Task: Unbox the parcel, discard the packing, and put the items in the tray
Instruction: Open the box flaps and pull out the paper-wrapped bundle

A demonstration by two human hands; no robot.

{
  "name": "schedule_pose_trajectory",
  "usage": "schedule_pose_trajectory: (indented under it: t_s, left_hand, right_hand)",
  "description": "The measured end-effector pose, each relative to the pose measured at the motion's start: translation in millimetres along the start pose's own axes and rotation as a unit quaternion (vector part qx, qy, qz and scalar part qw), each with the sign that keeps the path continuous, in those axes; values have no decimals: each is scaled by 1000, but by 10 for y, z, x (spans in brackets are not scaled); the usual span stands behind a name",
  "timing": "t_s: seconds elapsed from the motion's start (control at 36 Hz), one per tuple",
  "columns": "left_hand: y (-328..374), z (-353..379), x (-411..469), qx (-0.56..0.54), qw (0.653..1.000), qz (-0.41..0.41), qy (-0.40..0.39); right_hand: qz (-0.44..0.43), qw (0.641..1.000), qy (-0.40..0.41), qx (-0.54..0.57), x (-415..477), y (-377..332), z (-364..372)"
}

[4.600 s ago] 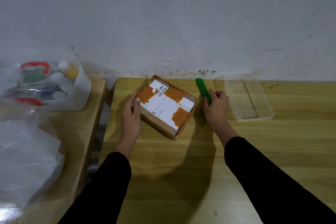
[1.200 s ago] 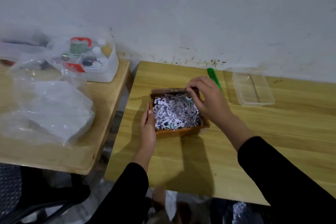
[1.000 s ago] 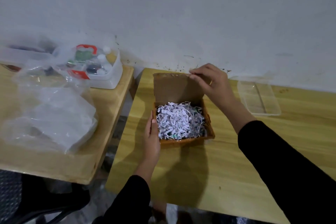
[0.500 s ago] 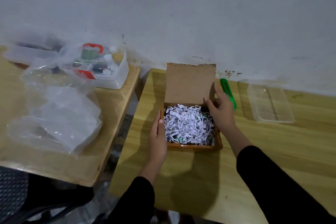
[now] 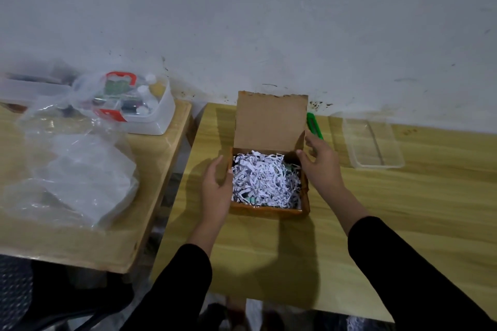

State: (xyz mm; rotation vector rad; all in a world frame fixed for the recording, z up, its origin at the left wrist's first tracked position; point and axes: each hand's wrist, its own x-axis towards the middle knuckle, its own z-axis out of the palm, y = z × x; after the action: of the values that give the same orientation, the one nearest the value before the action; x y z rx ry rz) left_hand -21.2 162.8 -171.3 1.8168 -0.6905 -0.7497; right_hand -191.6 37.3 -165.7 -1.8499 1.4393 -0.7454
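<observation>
The brown cardboard parcel box (image 5: 269, 213) sits open on the wooden table, its lid (image 5: 271, 121) standing upright at the back. White shredded paper packing (image 5: 265, 183) fills it, and a bit of something green shows among the shreds. My left hand (image 5: 216, 191) rests flat against the box's left side. My right hand (image 5: 321, 164) touches the right side near the lid's hinge, fingers spread. The clear plastic tray (image 5: 372, 142) lies to the right, apart from the box. Any items under the shreds are hidden.
A green utility knife (image 5: 314, 125) lies behind my right hand, between box and tray. On a second table to the left are a crumpled clear plastic bag (image 5: 78, 172) and a white tub (image 5: 139, 105) of small supplies. A gap separates the two tables.
The taped box was cut open and its lid lifted upright by my right hand. That hand then came down to the box's right side. My left hand stayed at the left side.
</observation>
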Motion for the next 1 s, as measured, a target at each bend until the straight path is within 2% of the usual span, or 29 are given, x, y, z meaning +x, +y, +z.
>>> schedule_pose_trajectory:
  t_s: [0.03, 0.08, 0.14, 0.17, 0.22, 0.28, 0.31, 0.36, 0.44, 0.64, 0.83, 1.0]
  left_hand:
    - [35, -17, 16, 19, 1000, 21, -3]
    - [114, -39, 61, 69, 994, 62, -59]
    - [196, -47, 140, 149, 974, 97, -141]
    - [235, -41, 182, 204, 954, 117, -188]
    - [305, 7, 258, 337, 886, 152, -281]
    - [341, 79, 318, 449, 810, 172, -336]
    - [344, 116, 341, 486, 783, 171, -348]
    - [335, 178, 386, 527, 750, 164, -365]
    - [331, 263, 427, 558, 718, 150, -389]
    - [244, 361, 481, 562, 712, 130, -400]
    - [124, 373, 503, 567, 709, 201, -367]
    - [135, 380, 523, 551, 724, 199, -364]
  right_hand:
    - [-16, 1000, 8, -19, -44, -27, -41]
    - [-64, 997, 8, -42, -136, -109, -118]
    - [-114, 990, -59, -62, -223, -193, -156]
    - [-133, 981, -116, -86, -259, -216, -149]
    - [-159, 952, -220, -143, -290, -211, -82]
    - [-161, 924, -283, -202, -280, -178, 8]
    - [-149, 915, -301, -223, -267, -158, 47]
    - [-132, 905, -318, -250, -237, -138, 103]
    - [-121, 890, -336, -283, -193, -132, 193]
    - [-108, 870, -354, -326, -101, -72, 414]
    - [-115, 889, -306, -321, -125, -13, 499]
    - [-107, 894, -301, -314, -70, 35, 574]
